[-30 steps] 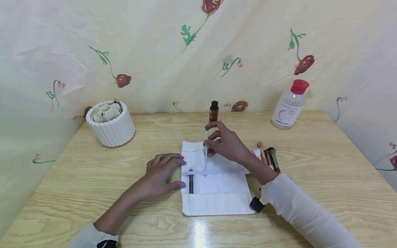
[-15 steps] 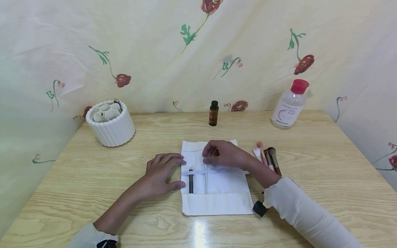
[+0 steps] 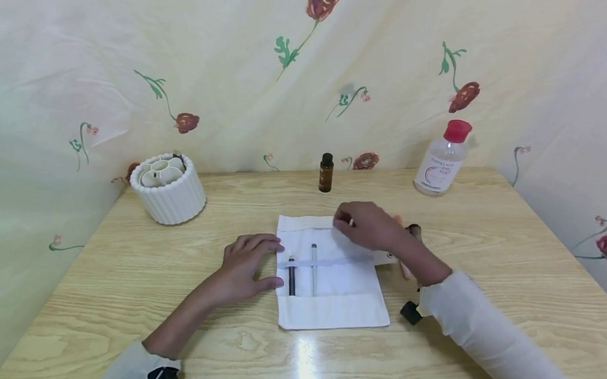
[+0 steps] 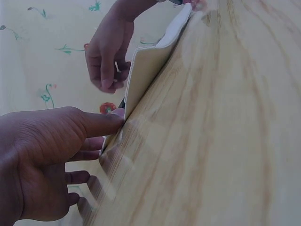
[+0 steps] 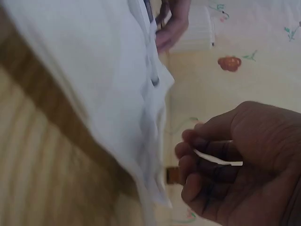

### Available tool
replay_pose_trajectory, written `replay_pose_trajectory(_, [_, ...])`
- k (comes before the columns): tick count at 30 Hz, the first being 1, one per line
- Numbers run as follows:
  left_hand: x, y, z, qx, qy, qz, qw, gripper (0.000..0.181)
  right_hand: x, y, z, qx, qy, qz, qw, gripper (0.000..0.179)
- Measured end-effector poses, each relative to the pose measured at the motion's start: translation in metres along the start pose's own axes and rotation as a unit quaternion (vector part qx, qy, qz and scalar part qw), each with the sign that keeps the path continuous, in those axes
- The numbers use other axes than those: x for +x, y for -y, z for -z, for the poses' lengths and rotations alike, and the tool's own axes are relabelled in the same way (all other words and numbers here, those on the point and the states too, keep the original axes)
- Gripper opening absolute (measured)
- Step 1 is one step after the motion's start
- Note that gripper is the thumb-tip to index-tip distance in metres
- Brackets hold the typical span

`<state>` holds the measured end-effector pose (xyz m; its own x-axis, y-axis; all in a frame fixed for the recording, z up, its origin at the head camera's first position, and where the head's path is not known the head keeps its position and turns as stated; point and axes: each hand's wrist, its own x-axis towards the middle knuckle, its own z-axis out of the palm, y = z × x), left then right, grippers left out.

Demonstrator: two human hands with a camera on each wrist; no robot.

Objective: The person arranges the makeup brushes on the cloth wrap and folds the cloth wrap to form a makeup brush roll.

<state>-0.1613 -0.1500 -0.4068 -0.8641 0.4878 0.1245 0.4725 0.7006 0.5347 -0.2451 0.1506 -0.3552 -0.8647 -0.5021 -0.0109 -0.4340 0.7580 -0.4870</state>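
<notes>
So the left hand (image 3: 249, 264), fingers apart, touches this flat white cloth pouch (image 3: 350, 282) on the wooden bench (image 3: 236, 348), thin black stick (image 3: 291, 278) and thin pale stick (image 3: 314, 280) tucked in, right hand (image 3: 368, 225) loosely curled above.

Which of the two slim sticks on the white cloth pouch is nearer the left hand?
The dark stick, right beside the left hand; the other, pale stick lies farther to the right.
</notes>
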Motion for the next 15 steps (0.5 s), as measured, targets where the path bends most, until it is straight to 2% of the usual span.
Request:
replay_pose_trajectory(2, [0.000,0.000,0.000,-0.001,-0.001,-0.001,1.0000,0.058,-0.006,-0.004,0.012,-0.046,0.004,-0.038,0.9982,0.015])
replay_pose_trajectory(5, [0.000,0.000,0.000,0.000,0.000,0.000,1.0000,0.058,-0.016,-0.013,0.028,-0.106,0.017,-0.087,0.9905,0.017])
replay_pose_trajectory(9, [0.000,0.001,-0.001,0.000,0.002,0.002,1.0000,0.058,-0.030,-0.025,0.044,-0.156,0.037,-0.118,0.9800,0.019])
replay_pose_trajectory(15, [0.000,0.001,0.000,-0.003,0.001,0.004,1.0000,0.059,-0.041,-0.033,0.049,-0.193,0.092,-0.145,0.9661,0.023])
